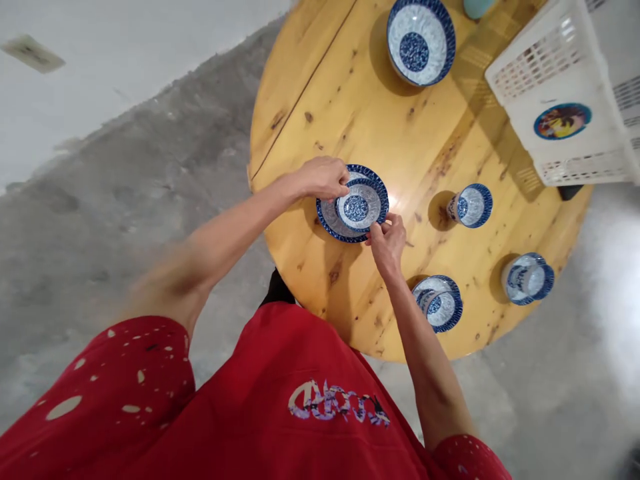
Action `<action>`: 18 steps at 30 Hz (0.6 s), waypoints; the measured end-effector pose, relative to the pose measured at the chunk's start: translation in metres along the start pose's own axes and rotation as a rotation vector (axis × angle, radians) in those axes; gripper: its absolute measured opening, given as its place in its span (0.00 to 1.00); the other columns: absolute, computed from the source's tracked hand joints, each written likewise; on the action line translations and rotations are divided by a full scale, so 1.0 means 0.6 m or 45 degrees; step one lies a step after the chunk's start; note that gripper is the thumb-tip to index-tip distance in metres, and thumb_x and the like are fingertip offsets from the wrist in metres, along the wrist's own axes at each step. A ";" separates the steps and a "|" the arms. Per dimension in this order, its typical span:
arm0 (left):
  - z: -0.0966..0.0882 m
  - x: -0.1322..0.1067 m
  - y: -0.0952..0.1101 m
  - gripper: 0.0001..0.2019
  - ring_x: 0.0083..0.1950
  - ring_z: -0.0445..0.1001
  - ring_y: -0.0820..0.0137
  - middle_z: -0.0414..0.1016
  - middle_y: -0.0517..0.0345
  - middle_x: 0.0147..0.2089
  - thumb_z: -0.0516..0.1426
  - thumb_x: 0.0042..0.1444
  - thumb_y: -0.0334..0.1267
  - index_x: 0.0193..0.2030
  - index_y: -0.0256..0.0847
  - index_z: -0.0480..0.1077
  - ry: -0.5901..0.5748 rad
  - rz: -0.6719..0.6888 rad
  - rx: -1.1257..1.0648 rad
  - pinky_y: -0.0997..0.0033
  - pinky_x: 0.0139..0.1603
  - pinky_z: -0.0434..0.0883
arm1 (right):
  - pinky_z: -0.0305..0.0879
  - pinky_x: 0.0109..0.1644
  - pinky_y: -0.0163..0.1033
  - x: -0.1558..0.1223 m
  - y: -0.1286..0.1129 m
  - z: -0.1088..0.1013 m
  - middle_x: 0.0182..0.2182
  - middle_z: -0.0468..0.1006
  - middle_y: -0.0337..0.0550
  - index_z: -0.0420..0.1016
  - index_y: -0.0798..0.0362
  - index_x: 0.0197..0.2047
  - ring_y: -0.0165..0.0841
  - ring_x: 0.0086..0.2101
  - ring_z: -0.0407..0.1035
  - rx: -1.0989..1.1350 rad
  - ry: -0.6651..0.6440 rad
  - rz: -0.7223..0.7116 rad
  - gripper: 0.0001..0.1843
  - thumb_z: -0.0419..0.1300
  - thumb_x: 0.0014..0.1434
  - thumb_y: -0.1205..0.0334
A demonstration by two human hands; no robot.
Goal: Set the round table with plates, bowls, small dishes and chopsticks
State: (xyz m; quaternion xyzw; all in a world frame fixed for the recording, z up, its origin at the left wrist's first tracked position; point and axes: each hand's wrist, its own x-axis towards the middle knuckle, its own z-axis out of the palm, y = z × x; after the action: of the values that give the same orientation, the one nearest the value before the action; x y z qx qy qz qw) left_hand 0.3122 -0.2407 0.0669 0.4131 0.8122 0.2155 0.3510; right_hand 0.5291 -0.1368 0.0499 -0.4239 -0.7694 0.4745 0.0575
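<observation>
A small blue-and-white bowl (367, 200) sits inside or just above a larger blue-rimmed bowl (327, 217) near the table's left side. My left hand (327, 177) has its fingers closed at the small bowl's upper left rim. At the lower right, my right hand (389, 241) pinches the rim of the same bowl between thumb and fingers. Whether the small bowl rests on the larger one or hangs slightly above it, I cannot tell.
Around the round wooden table (350, 293) stand a large bowl (423, 50), a single small bowl (470, 205) and two nested pairs, one pair (443, 303) beside my right forearm and another pair (530, 279) near the right edge. A white plastic basket (550, 87) occupies the upper right.
</observation>
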 end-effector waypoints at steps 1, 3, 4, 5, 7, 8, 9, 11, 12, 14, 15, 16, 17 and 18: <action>0.000 0.001 -0.001 0.08 0.43 0.78 0.58 0.80 0.54 0.27 0.59 0.47 0.38 0.30 0.44 0.80 -0.002 0.008 -0.015 0.65 0.45 0.68 | 0.67 0.28 0.36 -0.004 -0.003 0.002 0.23 0.73 0.32 0.63 0.49 0.49 0.35 0.24 0.73 0.000 0.046 0.008 0.16 0.55 0.57 0.59; 0.000 0.005 -0.004 0.07 0.43 0.78 0.58 0.80 0.53 0.28 0.59 0.48 0.38 0.30 0.43 0.79 -0.009 0.048 -0.049 0.64 0.46 0.68 | 0.66 0.25 0.35 -0.010 -0.009 0.004 0.22 0.74 0.31 0.63 0.50 0.47 0.33 0.22 0.72 0.007 0.086 0.024 0.14 0.55 0.57 0.59; 0.001 0.007 -0.006 0.06 0.43 0.78 0.58 0.79 0.53 0.27 0.60 0.48 0.38 0.29 0.43 0.79 -0.008 0.072 -0.073 0.63 0.46 0.68 | 0.65 0.25 0.35 -0.013 -0.012 0.005 0.22 0.75 0.32 0.63 0.50 0.47 0.33 0.21 0.72 0.014 0.075 0.034 0.14 0.55 0.56 0.59; 0.001 0.010 -0.008 0.05 0.42 0.78 0.58 0.78 0.54 0.25 0.60 0.47 0.38 0.28 0.43 0.78 -0.001 0.087 -0.105 0.63 0.46 0.67 | 0.65 0.24 0.35 -0.015 -0.014 0.005 0.22 0.75 0.32 0.63 0.50 0.47 0.33 0.21 0.72 0.022 0.064 0.045 0.14 0.56 0.56 0.59; 0.001 0.012 -0.011 0.04 0.42 0.78 0.58 0.76 0.55 0.23 0.61 0.47 0.38 0.27 0.43 0.78 0.012 0.078 -0.180 0.62 0.46 0.67 | 0.64 0.24 0.34 -0.016 -0.016 0.003 0.22 0.77 0.33 0.64 0.51 0.46 0.32 0.20 0.72 0.047 0.060 0.059 0.14 0.56 0.56 0.59; 0.001 0.012 -0.012 0.04 0.42 0.78 0.58 0.76 0.55 0.23 0.61 0.47 0.38 0.28 0.43 0.78 0.010 0.064 -0.209 0.62 0.46 0.67 | 0.64 0.23 0.33 -0.016 -0.017 0.002 0.22 0.77 0.33 0.64 0.51 0.46 0.32 0.20 0.72 0.063 0.061 0.062 0.14 0.57 0.56 0.58; 0.000 0.012 -0.012 0.05 0.42 0.78 0.57 0.77 0.54 0.23 0.61 0.48 0.39 0.29 0.43 0.79 0.005 0.059 -0.223 0.61 0.46 0.67 | 0.64 0.23 0.33 -0.016 -0.017 0.001 0.22 0.77 0.33 0.65 0.51 0.45 0.31 0.20 0.72 0.079 0.062 0.062 0.14 0.57 0.56 0.57; -0.003 0.008 -0.011 0.07 0.40 0.78 0.57 0.78 0.52 0.25 0.59 0.49 0.39 0.30 0.43 0.79 -0.002 0.081 -0.205 0.61 0.44 0.67 | 0.64 0.23 0.32 -0.015 -0.017 -0.001 0.21 0.77 0.34 0.67 0.52 0.43 0.30 0.20 0.71 0.109 0.056 0.058 0.13 0.58 0.56 0.56; -0.005 0.005 -0.010 0.08 0.39 0.77 0.58 0.79 0.52 0.25 0.58 0.50 0.39 0.30 0.42 0.80 -0.004 0.100 -0.181 0.61 0.43 0.67 | 0.64 0.23 0.32 -0.015 -0.018 -0.002 0.21 0.77 0.34 0.68 0.52 0.42 0.30 0.19 0.71 0.121 0.054 0.056 0.13 0.59 0.56 0.55; -0.008 0.001 -0.008 0.09 0.38 0.77 0.59 0.80 0.51 0.26 0.57 0.50 0.39 0.31 0.43 0.80 -0.004 0.114 -0.135 0.62 0.42 0.66 | 0.65 0.23 0.32 -0.014 -0.018 -0.003 0.21 0.76 0.34 0.69 0.53 0.40 0.29 0.19 0.71 0.139 0.055 0.057 0.13 0.60 0.55 0.55; -0.009 -0.001 -0.007 0.10 0.39 0.76 0.59 0.80 0.51 0.27 0.57 0.51 0.39 0.31 0.44 0.81 -0.004 0.113 -0.115 0.62 0.42 0.66 | 0.65 0.23 0.32 -0.014 -0.019 -0.002 0.20 0.76 0.33 0.69 0.53 0.40 0.29 0.19 0.71 0.147 0.059 0.058 0.12 0.60 0.54 0.56; -0.011 -0.003 -0.006 0.10 0.39 0.76 0.60 0.81 0.52 0.28 0.57 0.51 0.38 0.32 0.45 0.81 -0.003 0.117 -0.096 0.63 0.42 0.65 | 0.66 0.23 0.32 -0.014 -0.020 -0.002 0.20 0.75 0.33 0.69 0.53 0.39 0.30 0.19 0.71 0.153 0.065 0.061 0.12 0.61 0.54 0.56; -0.012 -0.004 -0.006 0.10 0.38 0.75 0.60 0.82 0.52 0.30 0.57 0.51 0.38 0.32 0.45 0.81 0.003 0.129 -0.080 0.62 0.41 0.65 | 0.66 0.23 0.32 -0.013 -0.020 -0.001 0.19 0.75 0.32 0.69 0.52 0.39 0.30 0.19 0.71 0.158 0.071 0.067 0.12 0.61 0.53 0.57; -0.013 -0.004 -0.006 0.10 0.37 0.75 0.61 0.83 0.52 0.31 0.57 0.52 0.37 0.32 0.44 0.81 0.016 0.147 -0.069 0.62 0.40 0.64 | 0.66 0.22 0.32 -0.013 -0.021 0.000 0.19 0.74 0.32 0.69 0.52 0.38 0.30 0.18 0.71 0.162 0.077 0.074 0.12 0.61 0.52 0.57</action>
State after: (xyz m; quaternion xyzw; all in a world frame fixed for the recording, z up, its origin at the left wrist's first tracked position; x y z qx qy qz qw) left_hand 0.3058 -0.2455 0.0707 0.4483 0.7830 0.2601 0.3438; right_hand 0.5264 -0.1449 0.0623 -0.4558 -0.7228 0.5109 0.0939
